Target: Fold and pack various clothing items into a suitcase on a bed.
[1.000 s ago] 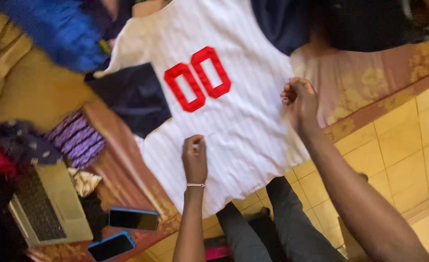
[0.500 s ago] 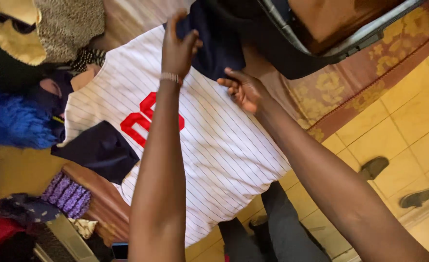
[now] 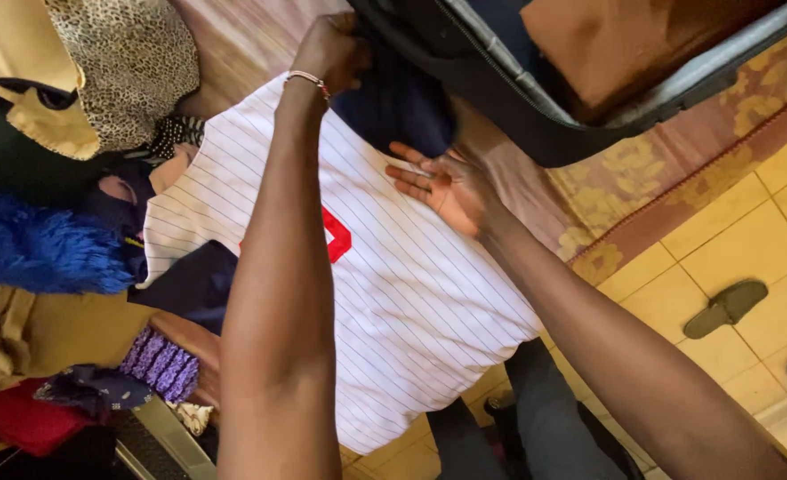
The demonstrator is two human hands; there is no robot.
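- The left hand has its fingers curled shut around the dark navy sleeve at the far edge of the jersey; the knuckles face the camera, a thin bracelet circles the wrist, and the forearm runs straight from the near edge of the scene to the far side, crossing over the red numerals
- The right hand lies open, palm turned up, fingers spread and slightly bent; the fingertips touch the striped cloth just beside the navy sleeve; they grip nothing; the arm stretches in from the near right, slanting toward the middle
- The white pinstriped jersey is spread flat on the patterned bed cover, its hem hanging over the near edge above the yellow tiled floor
- An open suitcase sits at the far right, just beyond the hands
- To the left lie a leopard-print cloth, a blue fuzzy cloth and a purple knitted piece
- A dark sandal rests on the tiles at the right
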